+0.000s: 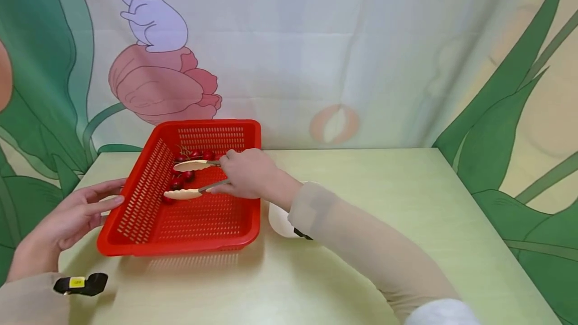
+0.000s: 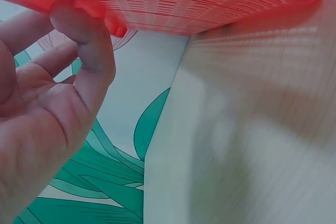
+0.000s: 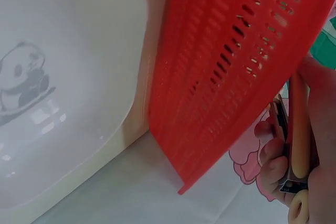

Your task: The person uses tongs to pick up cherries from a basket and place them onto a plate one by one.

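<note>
A red perforated plastic basket [image 1: 180, 251] stands at the left of the table, several dark red cherries [image 1: 177, 183] gathered toward its back left. At the left rim my left hand [image 1: 83, 210] holds the basket, thumb on the edge; the left wrist view shows the curled fingers [image 2: 94, 51] against the rim. My right hand [image 1: 248, 173] reaches over the basket's right side and grips a pair of tongs [image 1: 189, 165] with cream scalloped tips. Those tips stand apart above the cherries, nothing between them. In the right wrist view the tongs' handle [image 3: 300, 135] lies within the curled hand.
A white dish with a panda print [image 3: 79, 108] sits just right of the basket, mostly covered by my right forearm [image 1: 361, 234] in the head view. Behind the pale table [image 1: 406, 189] hangs a printed curtain [image 1: 289, 54]. Both wrists wear black straps.
</note>
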`<state>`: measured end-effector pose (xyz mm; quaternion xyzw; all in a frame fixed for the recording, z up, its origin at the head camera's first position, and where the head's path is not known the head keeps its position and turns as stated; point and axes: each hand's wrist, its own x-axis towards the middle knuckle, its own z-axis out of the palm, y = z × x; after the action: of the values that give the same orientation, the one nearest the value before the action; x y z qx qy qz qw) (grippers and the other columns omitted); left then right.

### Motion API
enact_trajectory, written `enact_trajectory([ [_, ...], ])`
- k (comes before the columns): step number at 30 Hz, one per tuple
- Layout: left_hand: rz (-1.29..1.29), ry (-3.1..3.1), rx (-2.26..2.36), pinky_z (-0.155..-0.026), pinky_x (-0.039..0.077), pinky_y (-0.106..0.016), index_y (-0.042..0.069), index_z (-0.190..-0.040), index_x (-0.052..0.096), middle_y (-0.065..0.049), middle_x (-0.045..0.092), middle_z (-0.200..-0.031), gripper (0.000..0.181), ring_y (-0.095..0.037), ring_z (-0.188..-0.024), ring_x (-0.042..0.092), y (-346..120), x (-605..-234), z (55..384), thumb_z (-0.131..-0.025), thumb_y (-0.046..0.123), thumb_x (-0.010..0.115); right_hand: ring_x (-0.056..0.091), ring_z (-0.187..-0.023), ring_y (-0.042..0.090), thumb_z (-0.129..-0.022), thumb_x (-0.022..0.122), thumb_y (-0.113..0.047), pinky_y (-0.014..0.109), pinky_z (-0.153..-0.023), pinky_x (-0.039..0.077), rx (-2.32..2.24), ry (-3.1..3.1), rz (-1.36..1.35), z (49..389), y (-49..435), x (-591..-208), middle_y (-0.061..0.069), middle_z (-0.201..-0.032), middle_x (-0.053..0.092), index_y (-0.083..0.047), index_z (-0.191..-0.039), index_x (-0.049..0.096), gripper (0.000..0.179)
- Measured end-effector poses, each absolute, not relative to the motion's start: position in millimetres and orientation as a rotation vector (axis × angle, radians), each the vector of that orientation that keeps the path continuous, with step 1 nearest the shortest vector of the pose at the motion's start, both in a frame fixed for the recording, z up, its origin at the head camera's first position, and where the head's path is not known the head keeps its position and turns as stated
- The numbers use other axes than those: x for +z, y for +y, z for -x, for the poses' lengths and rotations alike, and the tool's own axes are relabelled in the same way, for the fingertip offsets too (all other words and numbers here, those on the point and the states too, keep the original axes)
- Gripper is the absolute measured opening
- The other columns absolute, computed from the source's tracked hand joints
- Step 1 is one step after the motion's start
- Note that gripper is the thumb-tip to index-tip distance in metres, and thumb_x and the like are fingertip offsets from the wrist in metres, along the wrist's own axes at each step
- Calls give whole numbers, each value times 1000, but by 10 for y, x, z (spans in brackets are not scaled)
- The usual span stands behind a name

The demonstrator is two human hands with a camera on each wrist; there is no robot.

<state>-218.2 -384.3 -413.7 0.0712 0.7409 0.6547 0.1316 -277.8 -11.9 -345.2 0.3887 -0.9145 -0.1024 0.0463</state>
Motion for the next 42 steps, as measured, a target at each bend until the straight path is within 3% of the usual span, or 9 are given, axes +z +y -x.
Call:
enact_trajectory([
  [6,-218,2178,1887,-82,61,-33,28,-138,54,14,63,-126,37,-9,-106,66,-3892,-4115,2160,-108,7,52,58,-69,10,-95,54,-71,22,-57,49,-308,-2839,-1218,2750,-322,-3508,-6,-91,62,-21,-90,65,52],
  [12,-216,2178,1887,-81,61,-33,28,-137,54,13,63,-126,37,-9,-105,66,-3890,-4095,2166,-107,7,53,58,-68,10,-94,55,-71,23,-57,48,-293,-2850,-1251,2731,-442,-3575,-8,-82,59,-22,-81,64,51],
  [19,-236,2266,1793,-83,61,-33,6,-155,37,16,60,-127,50,-7,-107,65,-3832,-4079,2184,-108,11,53,57,-66,9,-93,60,-69,21,-56,46,-268,-2898,-1229,2713,-485,-3692,-8,-78,59,-23,-81,64,47],
  [28,-216,2195,1873,-82,61,-34,26,-140,52,12,63,-126,37,-11,-104,67,-3831,-4114,2162,-107,9,54,57,-70,9,-93,60,-68,20,-57,47,-308,-2918,-1206,2715,-517,-3786,-8,-90,62,-23,-99,70,46],
  [35,-181,2205,1860,-84,60,-33,21,-148,47,14,61,-126,42,-11,-105,67,-3821,-4134,2144,-107,12,55,57,-73,9,-94,62,-63,21,-59,47,-245,-2960,-1225,2731,-518,-3828,-10,-92,63,-25,-108,70,42],
  [42,-180,2259,1806,-86,59,-32,13,-156,38,16,59,-127,52,-10,-105,66,-3808,-4126,2153,-107,16,56,54,-67,9,-95,63,-61,21,-56,45,-209,-2953,-1265,2746,-494,-3827,-9,-79,61,-25,-93,60,36],
])
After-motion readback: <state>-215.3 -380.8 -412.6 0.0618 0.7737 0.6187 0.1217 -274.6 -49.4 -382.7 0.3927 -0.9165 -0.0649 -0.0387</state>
